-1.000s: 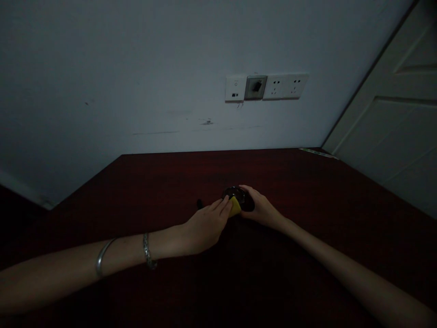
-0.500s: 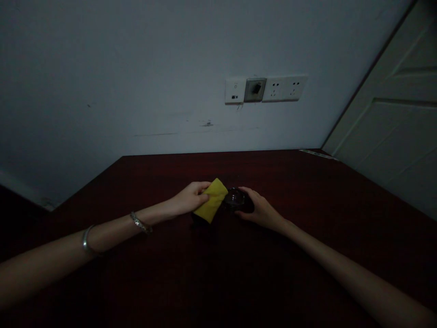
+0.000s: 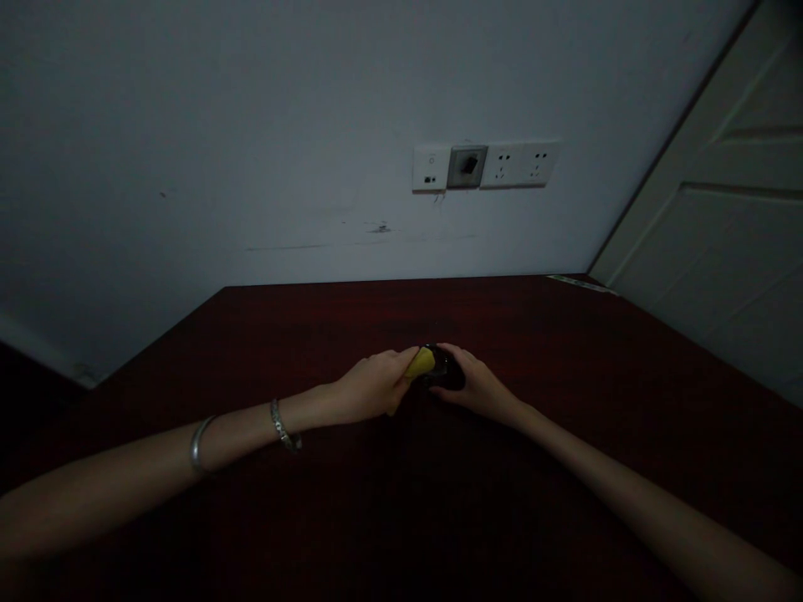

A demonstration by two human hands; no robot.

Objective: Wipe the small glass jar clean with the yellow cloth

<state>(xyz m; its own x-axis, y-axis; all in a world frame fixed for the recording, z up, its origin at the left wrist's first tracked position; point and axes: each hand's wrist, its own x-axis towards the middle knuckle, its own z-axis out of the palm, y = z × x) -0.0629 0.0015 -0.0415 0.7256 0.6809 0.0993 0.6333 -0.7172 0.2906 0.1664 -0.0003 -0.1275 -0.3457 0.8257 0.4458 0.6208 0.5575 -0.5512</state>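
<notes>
My left hand (image 3: 376, 385) is closed around a folded yellow cloth (image 3: 422, 362), and only the cloth's end shows past the fingers. That end is at the left side and mouth of a small glass cup (image 3: 449, 369), which looks dark in the dim light. From the right, my right hand (image 3: 482, 386) holds the cup, thumb at the near side and fingers at the far side. How deep the cloth reaches into the cup is hard to see. Two silver bracelets (image 3: 282, 425) circle my left wrist and forearm.
A dark red wooden table (image 3: 326, 313) stands against a pale wall (image 3: 188, 125). Sockets and a switch panel (image 3: 483, 165) are set in the wall. A panelled white door (image 3: 721, 242) is at the right. A thin pale strip (image 3: 580, 283) lies by the table's back right corner.
My left hand has moved right to the glass cup and bunched the yellow cloth, which was spread flatter and more visible before. My right hand has stayed almost in place on the cup.
</notes>
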